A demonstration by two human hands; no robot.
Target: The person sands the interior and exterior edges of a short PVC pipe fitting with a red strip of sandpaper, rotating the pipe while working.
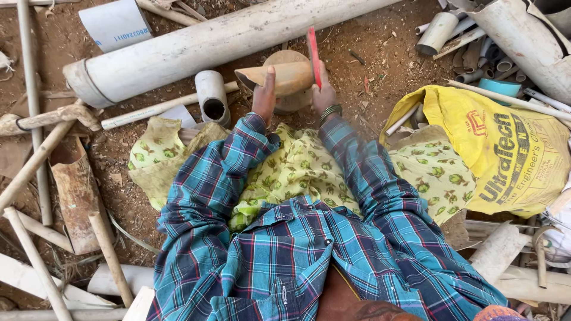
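- Left hand [264, 95] grips a tan wooden piece [279, 77], thumb pointing up along its near side, fingers wrapped out of sight behind it.
- Right hand [323, 92] is closed around a thin red blade [313, 56] that stands nearly upright, just right of the wooden piece; a dark bangle [330, 111] circles that wrist.
- Wooden piece is smooth and tapered, its point aimed toward the left of the frame; it rests on a round wooden block [291, 98] at upper centre.
- Both forearms stretch forward and converge toward the block, in sleeves of blue-green plaid cloth [202, 196].
- Yellow-green printed fabric [297, 166] lies crumpled between the arms.
- Long, dusty white pipe [202, 44] runs diagonally across the upper frame, just behind the block.
- Short pipe stub [212, 96], hollow and grey-white, lies left of the left hand.
- Yellow woven sack [505, 148], creased and glossy, fills the right side.
- Ground is red-brown dirt [380, 47], littered with thin pipes and a rusty curved pipe half [74, 196] at left.
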